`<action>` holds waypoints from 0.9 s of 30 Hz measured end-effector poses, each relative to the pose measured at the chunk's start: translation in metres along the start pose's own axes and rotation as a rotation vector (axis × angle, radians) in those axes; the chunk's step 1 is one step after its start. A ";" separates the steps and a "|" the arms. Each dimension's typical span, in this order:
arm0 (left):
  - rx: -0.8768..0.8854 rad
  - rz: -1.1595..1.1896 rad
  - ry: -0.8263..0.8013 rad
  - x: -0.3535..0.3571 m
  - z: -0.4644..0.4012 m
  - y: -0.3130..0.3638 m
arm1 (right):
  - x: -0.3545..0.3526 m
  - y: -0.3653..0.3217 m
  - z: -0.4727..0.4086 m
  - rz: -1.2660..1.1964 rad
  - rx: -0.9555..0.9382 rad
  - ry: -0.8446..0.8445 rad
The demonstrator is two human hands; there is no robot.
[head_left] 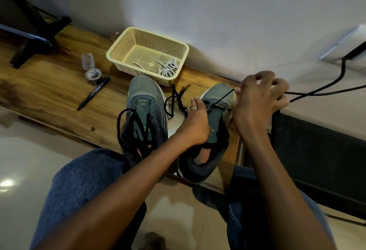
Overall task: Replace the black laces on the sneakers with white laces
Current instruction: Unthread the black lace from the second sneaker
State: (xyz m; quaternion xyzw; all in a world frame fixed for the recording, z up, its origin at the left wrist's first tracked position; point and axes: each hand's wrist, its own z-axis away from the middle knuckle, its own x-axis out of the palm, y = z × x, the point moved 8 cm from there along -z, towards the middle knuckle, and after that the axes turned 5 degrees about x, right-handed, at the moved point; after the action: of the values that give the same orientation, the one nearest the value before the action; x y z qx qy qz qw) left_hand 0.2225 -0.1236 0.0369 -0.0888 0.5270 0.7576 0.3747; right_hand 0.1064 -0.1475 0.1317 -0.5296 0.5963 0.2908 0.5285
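Two grey sneakers stand side by side on a wooden bench. The left sneaker [144, 109] has a loose black lace [126, 129] looped over its tongue. My left hand [195, 123] rests on the tongue of the right sneaker [215, 131], holding it down. My right hand [257, 99] pinches the right sneaker's black lace [223, 97] and holds it taut above the toe. The lace's free part [176, 101] lies tangled between the two shoes. White laces [168, 68] lie coiled in a cream basket [122, 46] behind the shoes.
A black marker [93, 93] and a small open clear jar [93, 73] lie left of the shoes. A black stand [37, 34] is at the far left. Black cables [324, 90] run from the wall at the right. My knees are below the wooden bench [49, 83].
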 end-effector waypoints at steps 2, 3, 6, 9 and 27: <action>-0.005 0.000 0.007 -0.001 0.000 0.000 | 0.003 0.002 -0.003 -0.014 -0.012 -0.056; -0.009 -0.004 0.011 -0.001 -0.001 -0.001 | 0.007 0.000 -0.002 -0.015 -0.047 -0.111; -0.012 -0.023 0.006 -0.001 -0.001 -0.002 | 0.023 -0.013 0.007 0.013 -0.172 -0.296; -0.009 -0.034 -0.006 0.000 -0.001 -0.001 | 0.037 -0.021 0.017 0.075 -0.240 -0.415; 0.010 -0.043 0.005 -0.002 0.002 0.001 | 0.039 -0.019 0.014 0.045 -0.261 -0.399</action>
State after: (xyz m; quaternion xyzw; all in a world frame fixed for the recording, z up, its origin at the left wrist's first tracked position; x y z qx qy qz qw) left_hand 0.2237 -0.1234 0.0396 -0.1002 0.5296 0.7465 0.3901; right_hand 0.1333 -0.1522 0.0955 -0.5119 0.4491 0.4761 0.5565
